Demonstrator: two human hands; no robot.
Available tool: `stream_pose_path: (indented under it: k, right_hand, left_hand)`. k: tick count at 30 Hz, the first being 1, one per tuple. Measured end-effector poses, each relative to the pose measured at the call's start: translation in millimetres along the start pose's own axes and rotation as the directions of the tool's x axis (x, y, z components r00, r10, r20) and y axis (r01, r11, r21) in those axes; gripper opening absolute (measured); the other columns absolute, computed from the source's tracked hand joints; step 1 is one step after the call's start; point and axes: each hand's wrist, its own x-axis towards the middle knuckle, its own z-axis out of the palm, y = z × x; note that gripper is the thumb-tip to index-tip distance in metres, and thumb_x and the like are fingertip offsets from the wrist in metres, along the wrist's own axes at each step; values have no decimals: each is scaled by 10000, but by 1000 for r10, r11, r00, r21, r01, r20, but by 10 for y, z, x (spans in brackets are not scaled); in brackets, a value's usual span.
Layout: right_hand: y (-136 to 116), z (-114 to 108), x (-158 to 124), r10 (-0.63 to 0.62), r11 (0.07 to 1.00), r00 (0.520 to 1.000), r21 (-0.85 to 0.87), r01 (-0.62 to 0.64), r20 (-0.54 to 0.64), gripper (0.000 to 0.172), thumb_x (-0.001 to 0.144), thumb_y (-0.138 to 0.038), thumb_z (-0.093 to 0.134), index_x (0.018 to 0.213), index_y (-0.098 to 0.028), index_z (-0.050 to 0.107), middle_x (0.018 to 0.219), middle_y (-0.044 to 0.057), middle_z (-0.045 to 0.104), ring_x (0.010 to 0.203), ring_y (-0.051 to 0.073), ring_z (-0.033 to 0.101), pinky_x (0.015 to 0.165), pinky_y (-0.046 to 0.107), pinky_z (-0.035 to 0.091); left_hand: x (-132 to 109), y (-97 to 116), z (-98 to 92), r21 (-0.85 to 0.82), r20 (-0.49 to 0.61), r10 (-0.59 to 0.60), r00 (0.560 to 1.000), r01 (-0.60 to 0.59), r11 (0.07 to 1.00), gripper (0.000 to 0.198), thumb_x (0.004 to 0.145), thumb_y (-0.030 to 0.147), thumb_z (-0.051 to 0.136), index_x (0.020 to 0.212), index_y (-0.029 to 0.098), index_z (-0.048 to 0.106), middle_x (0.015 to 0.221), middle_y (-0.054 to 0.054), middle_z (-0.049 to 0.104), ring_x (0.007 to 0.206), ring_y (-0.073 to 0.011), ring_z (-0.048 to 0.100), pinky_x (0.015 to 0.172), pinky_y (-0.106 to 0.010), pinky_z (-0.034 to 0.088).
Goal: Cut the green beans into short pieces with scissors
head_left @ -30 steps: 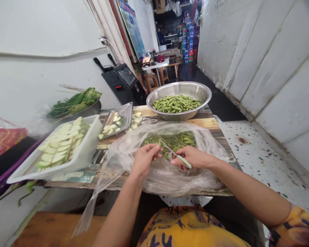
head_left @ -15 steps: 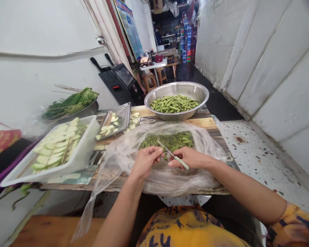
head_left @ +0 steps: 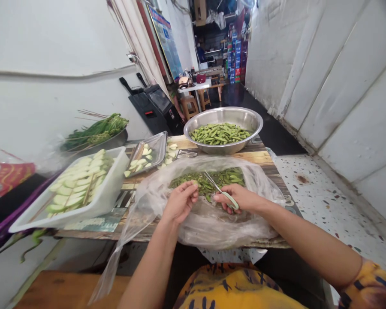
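Note:
My right hand (head_left: 234,198) holds a pair of scissors (head_left: 232,201) with pale green handles; the slim metal blades point up and left, slightly apart. To the left of the blade tips, my left hand (head_left: 182,199) is closed in a pinch. A bit of green shows at its fingertips, apparently an edamame pod (head_left: 195,183), mostly hidden by the fingers. Both hands are over an opened clear plastic bag (head_left: 193,229) that holds many green pods (head_left: 225,176). Behind the bag stands a wide steel bowl (head_left: 223,112) with a heap of pods in it.
On the left, a white plastic tub (head_left: 117,180) holds skewered pale green slices. Beside it lie a metal tray (head_left: 162,146) with cut pieces and a bowl of skewered greens (head_left: 99,128). The patterned table (head_left: 260,155) ends at a speckled floor on the right.
The scissor blades have parted and turned more upright. My left hand has drawn slightly left, away from the blades. The whole view has shifted a little.

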Motion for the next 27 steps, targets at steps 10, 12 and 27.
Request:
stream_pose_path:
  k: [10, 12, 27]
  right_hand:
    - [35, 17, -7, -16, 999, 997, -26, 18, 76, 505, 678, -625, 651, 788, -139, 567, 553, -35, 513, 403, 69, 434, 305, 166, 310]
    - [28, 22, -11, -27, 999, 998, -39, 29, 54, 489, 673, -613, 663, 743, -140, 558, 526, -38, 504, 394, 69, 435, 312, 165, 298]
    - [-12, -94, 57, -12, 1000, 985, -1, 12, -173, 444, 711, -580, 645, 663, -159, 512, 487, -31, 524, 370, 72, 462, 290, 164, 243]
  left_hand:
    - [-1, -42, 107, 81, 35, 26, 999, -29, 996, 316, 546, 201, 813, 753, 99, 598, 632, -32, 657, 555, -82, 603, 547, -166, 489]
    - [5, -40, 112, 105, 54, 31, 998, -37, 994, 326, 543, 210, 814, 759, 98, 597, 644, -39, 664, 556, -87, 608, 549, -171, 488]
    - [62, -47, -19, 703, 6, 272, 962, -198, 684, 66, 609, 216, 650, 661, 177, 654, 548, 25, 519, 510, -100, 425, 502, -219, 287]
